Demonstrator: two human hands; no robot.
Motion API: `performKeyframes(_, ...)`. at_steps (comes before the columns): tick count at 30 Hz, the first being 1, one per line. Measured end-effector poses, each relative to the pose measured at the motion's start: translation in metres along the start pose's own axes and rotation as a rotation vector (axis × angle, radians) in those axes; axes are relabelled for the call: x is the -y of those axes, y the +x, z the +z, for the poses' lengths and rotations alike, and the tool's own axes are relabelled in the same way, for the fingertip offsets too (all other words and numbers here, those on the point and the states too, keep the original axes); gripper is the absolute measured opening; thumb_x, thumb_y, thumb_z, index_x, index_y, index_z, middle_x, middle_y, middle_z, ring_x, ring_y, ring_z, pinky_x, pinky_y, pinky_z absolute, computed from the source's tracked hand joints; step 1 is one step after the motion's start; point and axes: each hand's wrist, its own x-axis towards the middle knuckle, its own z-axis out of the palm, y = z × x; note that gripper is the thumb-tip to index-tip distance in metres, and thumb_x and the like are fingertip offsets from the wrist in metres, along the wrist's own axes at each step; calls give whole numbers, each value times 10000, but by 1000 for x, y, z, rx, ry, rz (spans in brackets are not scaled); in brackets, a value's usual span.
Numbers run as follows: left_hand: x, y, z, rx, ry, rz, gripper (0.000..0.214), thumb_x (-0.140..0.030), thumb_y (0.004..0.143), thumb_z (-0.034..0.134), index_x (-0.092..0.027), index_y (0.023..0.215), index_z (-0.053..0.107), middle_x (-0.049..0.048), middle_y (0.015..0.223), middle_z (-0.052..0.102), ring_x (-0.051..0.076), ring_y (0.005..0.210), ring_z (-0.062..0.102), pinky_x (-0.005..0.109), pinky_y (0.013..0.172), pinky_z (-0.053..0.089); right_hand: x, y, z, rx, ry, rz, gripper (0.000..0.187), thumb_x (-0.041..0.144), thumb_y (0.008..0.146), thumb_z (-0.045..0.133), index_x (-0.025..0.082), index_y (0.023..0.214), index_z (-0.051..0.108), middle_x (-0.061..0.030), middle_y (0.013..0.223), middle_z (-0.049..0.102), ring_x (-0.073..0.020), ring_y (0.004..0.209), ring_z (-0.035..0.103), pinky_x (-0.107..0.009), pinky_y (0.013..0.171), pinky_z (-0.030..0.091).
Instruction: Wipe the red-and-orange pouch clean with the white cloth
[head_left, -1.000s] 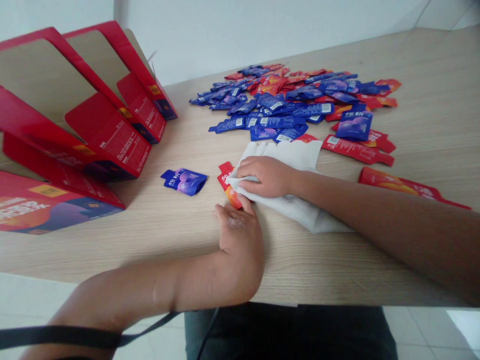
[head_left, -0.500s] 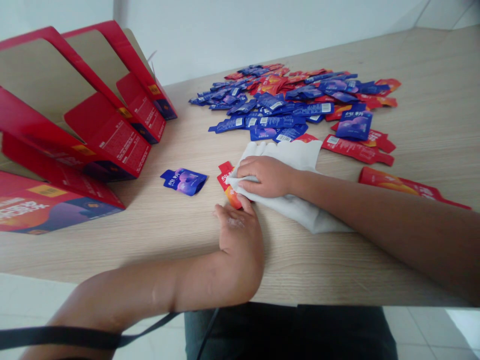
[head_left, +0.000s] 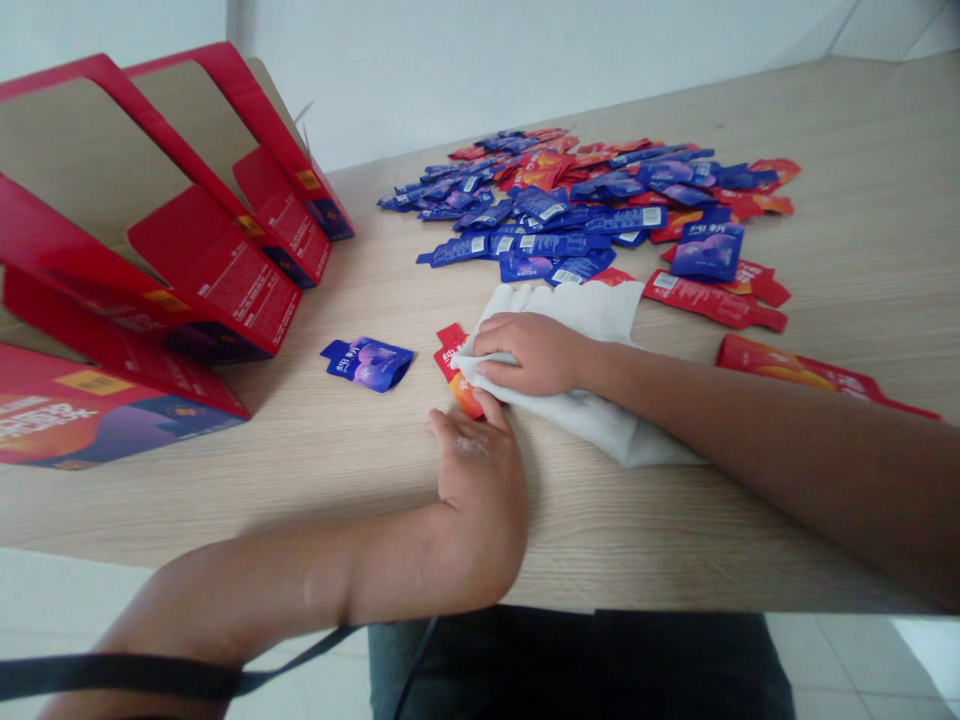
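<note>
My right hand (head_left: 531, 352) lies on a white glove (head_left: 600, 420) spread flat on the table, its fingers curled over the glove's left edge. A red sachet (head_left: 452, 358) sticks out from under that edge. My left hand (head_left: 474, 468) sits just in front with the wrist bent and the fingers curled under. Its thumb presses on the near end of the red sachet. A single blue sachet (head_left: 369, 362) lies apart, to the left of both hands.
A big heap of blue and red sachets (head_left: 592, 200) covers the far middle of the wooden table (head_left: 300, 470). Several open red cartons (head_left: 150, 250) stand at the left. More red sachets (head_left: 795, 368) lie to the right.
</note>
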Motion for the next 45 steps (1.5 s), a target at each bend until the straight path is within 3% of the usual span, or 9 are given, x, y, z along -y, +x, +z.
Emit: performKeyframes(45,-1,2,3,28,105,21,565,33,830,206,43,1381,326,247,985,703,246,967,675,412,935,466,0,0,1,4,-12,1,178,227,856,480,131,794,616,-76,840,606,-178,801,517,-298,762,372)
